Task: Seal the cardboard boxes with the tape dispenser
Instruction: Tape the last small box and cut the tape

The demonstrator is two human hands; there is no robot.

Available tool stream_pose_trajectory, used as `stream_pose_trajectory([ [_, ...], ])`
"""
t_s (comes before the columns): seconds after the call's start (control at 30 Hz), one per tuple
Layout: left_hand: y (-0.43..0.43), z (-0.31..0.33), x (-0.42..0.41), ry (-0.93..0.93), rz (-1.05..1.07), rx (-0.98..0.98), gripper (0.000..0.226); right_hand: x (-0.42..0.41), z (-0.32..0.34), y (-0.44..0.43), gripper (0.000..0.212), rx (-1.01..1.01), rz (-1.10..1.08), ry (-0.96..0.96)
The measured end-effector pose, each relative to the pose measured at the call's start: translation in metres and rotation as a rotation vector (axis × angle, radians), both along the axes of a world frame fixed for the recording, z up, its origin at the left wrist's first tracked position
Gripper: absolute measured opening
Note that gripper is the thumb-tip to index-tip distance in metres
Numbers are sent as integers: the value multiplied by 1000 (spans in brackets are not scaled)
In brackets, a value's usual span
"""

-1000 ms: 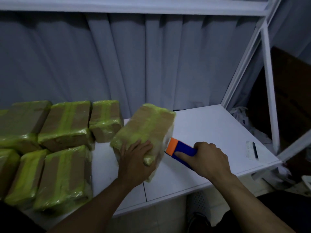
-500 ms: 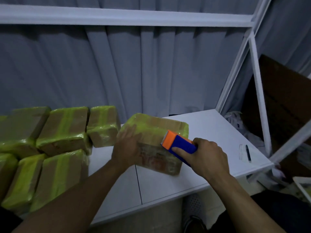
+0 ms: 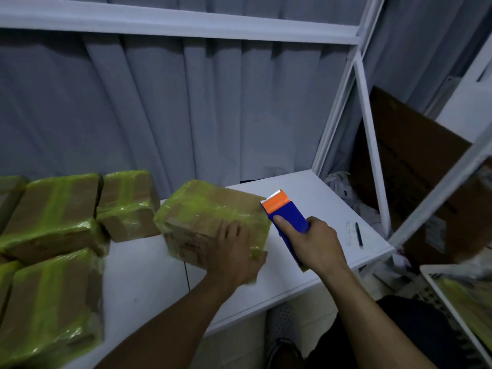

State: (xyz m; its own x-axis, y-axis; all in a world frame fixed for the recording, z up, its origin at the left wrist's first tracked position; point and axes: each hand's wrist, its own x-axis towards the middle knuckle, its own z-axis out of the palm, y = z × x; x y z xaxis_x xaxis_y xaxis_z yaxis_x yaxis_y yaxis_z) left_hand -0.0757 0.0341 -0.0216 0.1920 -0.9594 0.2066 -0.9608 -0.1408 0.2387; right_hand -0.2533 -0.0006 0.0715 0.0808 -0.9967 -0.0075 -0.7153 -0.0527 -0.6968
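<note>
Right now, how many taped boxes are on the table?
6: one box gripped by the left hand; three back-row boxes; two front-left boxes. More may lie beyond the left edge.

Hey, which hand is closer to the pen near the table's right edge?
Right. The right hand, gripping the tape dispenser, is just left of the pen; the left hand is farther left, holding the taped box.

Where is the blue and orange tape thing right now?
In the head view, the tape dispenser is in the right hand, right of centre over the white table, its orange end beside the cardboard box the left hand holds.
</note>
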Motion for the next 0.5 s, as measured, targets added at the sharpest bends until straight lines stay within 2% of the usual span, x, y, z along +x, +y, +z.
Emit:
stream_pose_trajectory([
  [0.13,19,-6,33,150,-259,-116,70,5,3,6,63,95,67,-146],
  [0.2,35,-6,50,36,-206,-171,74,10,3,9,60,126,111,-204],
  [0.23,43,-5,59,-4,-146,-122,77,13,2,12,56,137,137,-221],
  [0.33,61,-5,89,66,-55,17,82,24,-1,20,45,185,232,-269],
  [0.43,87,-1,110,60,-14,-40,65,36,-7,31,43,278,359,-326],
  [0.5,105,-3,124,28,-6,-5,63,44,-11,38,45,314,420,-298],
])
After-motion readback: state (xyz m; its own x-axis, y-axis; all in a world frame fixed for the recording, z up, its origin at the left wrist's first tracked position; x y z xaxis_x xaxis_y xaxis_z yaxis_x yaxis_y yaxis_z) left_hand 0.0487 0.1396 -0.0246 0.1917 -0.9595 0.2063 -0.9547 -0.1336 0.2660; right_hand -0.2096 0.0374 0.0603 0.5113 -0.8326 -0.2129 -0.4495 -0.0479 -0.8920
